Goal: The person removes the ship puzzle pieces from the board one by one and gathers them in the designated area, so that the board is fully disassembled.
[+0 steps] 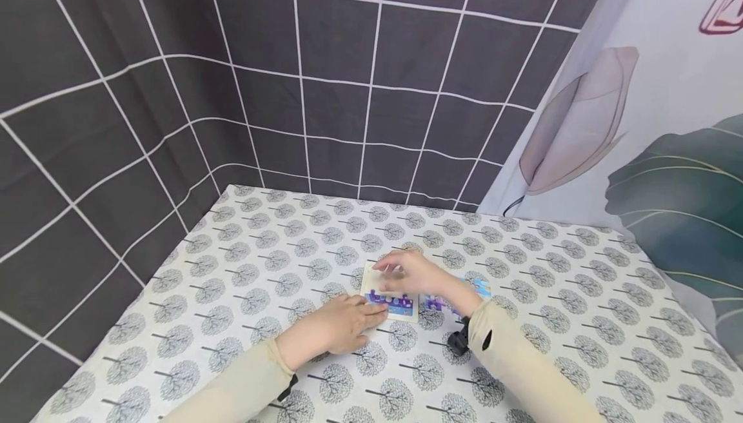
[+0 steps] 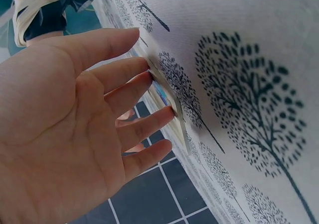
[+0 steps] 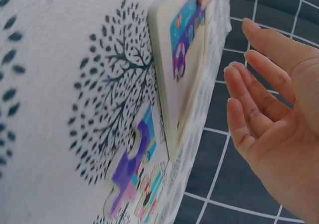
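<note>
A small jigsaw puzzle board [image 1: 368, 276] with a pale wooden frame lies on the tablecloth. Joined blue and purple pieces [image 1: 400, 307] fill its near side, while bare tray shows at the far side. My left hand [image 1: 339, 324] rests its fairly straight fingertips on the board's left edge, palm facing the wrist camera [image 2: 55, 124]. Above the board hovers my right hand [image 1: 411, 273], its fingers loosely bent; in the right wrist view nothing shows between them. Loose puzzle pieces [image 3: 130, 167] in purple and blue lie right of the board, partly hidden by my right forearm in the head view.
A white tablecloth [image 1: 261, 294] with grey tree prints covers the table. Behind it hangs a dark curtain [image 1: 336, 113] with white grid lines. A pale curtain [image 1: 656, 88] with leaf prints hangs at the right. A black wrist device [image 1: 458, 340] sits on my right wrist.
</note>
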{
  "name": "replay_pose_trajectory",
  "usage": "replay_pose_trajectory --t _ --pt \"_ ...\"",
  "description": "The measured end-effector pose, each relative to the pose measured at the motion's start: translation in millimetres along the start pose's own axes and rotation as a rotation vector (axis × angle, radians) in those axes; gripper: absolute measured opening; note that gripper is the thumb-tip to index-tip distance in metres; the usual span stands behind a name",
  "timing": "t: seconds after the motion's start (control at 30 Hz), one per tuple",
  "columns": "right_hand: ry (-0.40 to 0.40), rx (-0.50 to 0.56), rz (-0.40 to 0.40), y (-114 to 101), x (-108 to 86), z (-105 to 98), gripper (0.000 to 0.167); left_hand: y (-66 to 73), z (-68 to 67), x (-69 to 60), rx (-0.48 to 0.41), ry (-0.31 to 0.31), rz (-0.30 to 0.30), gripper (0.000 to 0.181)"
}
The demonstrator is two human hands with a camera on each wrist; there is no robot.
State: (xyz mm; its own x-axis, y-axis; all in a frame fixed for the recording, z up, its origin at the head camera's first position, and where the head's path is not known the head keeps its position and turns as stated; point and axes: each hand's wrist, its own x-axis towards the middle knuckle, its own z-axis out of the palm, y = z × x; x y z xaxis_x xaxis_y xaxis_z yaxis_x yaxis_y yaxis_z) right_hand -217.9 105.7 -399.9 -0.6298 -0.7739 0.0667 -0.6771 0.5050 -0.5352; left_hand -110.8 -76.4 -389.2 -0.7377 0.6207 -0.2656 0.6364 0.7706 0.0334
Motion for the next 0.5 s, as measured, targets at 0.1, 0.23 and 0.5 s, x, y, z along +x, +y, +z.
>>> replay_pose_trajectory --t 0.1,0.23,0.5 --pt "-0.064 0.022 0.031 -0.9 2.5 3.4 0.041 -0.1 0.3 0.0 -0.011 0.003 -0.008 0.053" --pt "-0.116 0.035 0.041 -4.3 4.3 6.6 0.041 1.9 -1.4 -0.8 -0.019 0.004 -0.028 0.053" --pt "-0.162 -0.004 0.001 -5.9 10.8 15.2 0.037 5.6 -1.3 -0.9 -0.028 0.01 -0.059 0.052"
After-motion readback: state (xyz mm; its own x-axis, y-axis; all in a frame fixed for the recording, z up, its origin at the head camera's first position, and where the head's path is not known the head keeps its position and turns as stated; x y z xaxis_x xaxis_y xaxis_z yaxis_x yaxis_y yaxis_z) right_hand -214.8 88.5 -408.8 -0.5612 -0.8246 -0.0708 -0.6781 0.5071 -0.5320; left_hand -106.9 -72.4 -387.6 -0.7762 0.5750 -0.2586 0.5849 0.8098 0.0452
